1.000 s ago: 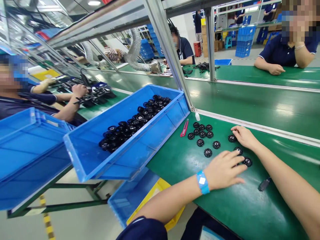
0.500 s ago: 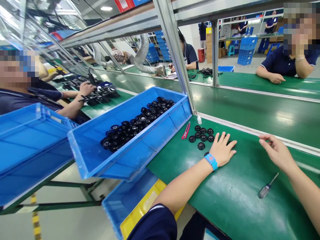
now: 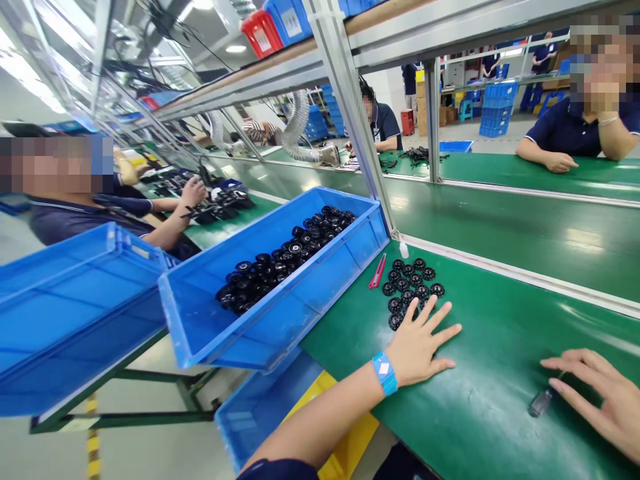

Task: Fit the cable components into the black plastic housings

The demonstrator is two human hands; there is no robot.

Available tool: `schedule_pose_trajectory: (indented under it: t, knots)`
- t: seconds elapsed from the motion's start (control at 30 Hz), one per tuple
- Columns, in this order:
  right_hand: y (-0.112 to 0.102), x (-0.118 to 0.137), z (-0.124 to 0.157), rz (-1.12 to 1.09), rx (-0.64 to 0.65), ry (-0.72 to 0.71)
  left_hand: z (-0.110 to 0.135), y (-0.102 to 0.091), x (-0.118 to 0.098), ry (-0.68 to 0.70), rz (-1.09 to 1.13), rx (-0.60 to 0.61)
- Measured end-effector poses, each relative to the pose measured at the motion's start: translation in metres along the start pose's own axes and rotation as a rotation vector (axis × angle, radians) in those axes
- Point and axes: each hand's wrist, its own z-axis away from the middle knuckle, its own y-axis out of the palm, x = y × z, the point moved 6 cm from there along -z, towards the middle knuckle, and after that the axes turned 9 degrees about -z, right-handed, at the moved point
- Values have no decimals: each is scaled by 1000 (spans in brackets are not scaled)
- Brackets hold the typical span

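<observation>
My left hand (image 3: 417, 347), with a blue band at the wrist, is spread flat, fingers wide apart. Its fingertips are at the near edge of a cluster of black wheels (image 3: 401, 283) and partly cover some of them. On the right, my right hand (image 3: 597, 393) is by a screwdriver (image 3: 541, 403) that lies on the green tabletop (image 3: 480, 413). The thumb and forefinger are apart, on either side of the shaft, which they partly hide; I cannot tell whether they touch it.
A blue crate (image 3: 273, 353) with many black wheels stands left of the tabletop. Beside the wheels are a red utility knife (image 3: 377, 271) and a small white bottle (image 3: 404, 250). A metal post (image 3: 357, 113) rises behind. Co-workers sit left and across; a yellow bin (image 3: 350, 440) is below.
My left hand has moved nearer and left, uncovering more of the wheels, which now form a tighter cluster. My right hand has come down to the screwdriver. The view has shifted slightly.
</observation>
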Motion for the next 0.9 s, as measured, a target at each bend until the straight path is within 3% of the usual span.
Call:
schedule_pose_trajectory:
  t: [0.13,0.27,0.47,0.67,0.77,0.9]
  knots:
    - [17,-15,23,108,37,-86,5,8,32,-194,-77,31]
    - [27,-11,22,125,16,-110,-1,3,58,-264,-117,6]
    - [36,11,5,106,-2,-77,-37,10,47,-127,-136,2]
    - [38,30,-1,117,-38,-54,-61,13,62,-219,-198,-28]
    - [44,43,-14,141,-76,-40,-64,5,46,-163,-205,-83]
    - [44,53,-42,201,-136,-34,-70,1,-18,67,-186,-246]
